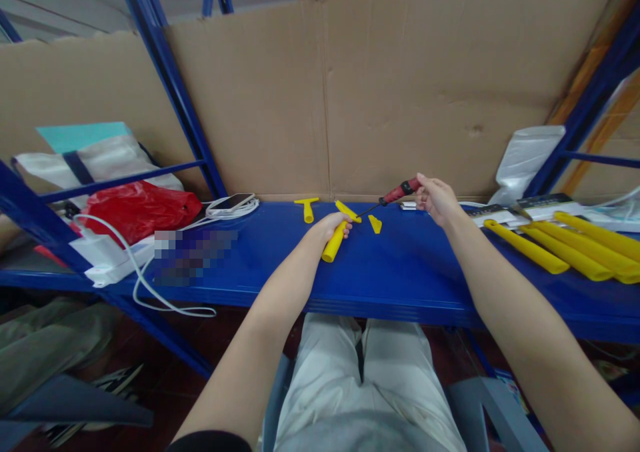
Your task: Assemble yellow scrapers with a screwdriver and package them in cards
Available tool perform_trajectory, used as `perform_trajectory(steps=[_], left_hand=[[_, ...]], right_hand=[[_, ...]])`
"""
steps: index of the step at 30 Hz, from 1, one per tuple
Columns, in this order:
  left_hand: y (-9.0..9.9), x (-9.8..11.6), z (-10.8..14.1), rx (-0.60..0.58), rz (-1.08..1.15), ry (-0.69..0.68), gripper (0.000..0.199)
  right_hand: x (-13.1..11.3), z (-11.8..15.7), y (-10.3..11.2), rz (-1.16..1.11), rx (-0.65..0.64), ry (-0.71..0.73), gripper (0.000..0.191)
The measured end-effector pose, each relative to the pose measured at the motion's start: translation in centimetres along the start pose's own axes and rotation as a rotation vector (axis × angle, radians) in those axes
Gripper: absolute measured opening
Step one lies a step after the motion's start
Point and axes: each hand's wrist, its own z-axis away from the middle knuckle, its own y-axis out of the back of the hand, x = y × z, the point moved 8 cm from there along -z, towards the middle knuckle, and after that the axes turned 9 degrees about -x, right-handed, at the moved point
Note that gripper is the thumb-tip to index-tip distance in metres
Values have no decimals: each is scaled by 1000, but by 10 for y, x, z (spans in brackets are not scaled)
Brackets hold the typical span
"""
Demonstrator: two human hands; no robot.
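My left hand (339,225) is wrapped round a yellow handle-like part (333,247) near the middle of the blue table (390,272). My right hand (436,197) holds the end of a red and black screwdriver (400,192), whose thin shaft slants down-left to the top of the yellow part. Whether the tip touches it is too small to tell. A small yellow T-shaped piece (308,211) stands left of my left hand. Just right of the shaft's tip lies a small yellow piece (375,223).
Several yellow handles (575,255) lie at the right. At the left are a red bag (143,209), a white power strip (117,262) with cables, and a phone (235,203). Cardboard (400,92) lines the back, between blue posts. Another person's leg shows at the lower left.
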Motion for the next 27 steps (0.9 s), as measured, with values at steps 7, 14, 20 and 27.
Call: perform_trajectory(steps=[7, 14, 20, 27], left_hand=[[-1, 3, 4, 15, -23, -9, 18], [-2, 3, 4, 10, -25, -10, 19], [-4, 3, 6, 11, -26, -10, 18], [-4, 4, 10, 28, -57, 2, 18]], right_hand=[[3, 0, 0, 36, -11, -44, 31], [0, 4, -7, 1, -70, -42, 26], [3, -1, 1, 31, -21, 13, 40], [5, 2, 3, 69, 40, -18, 28]])
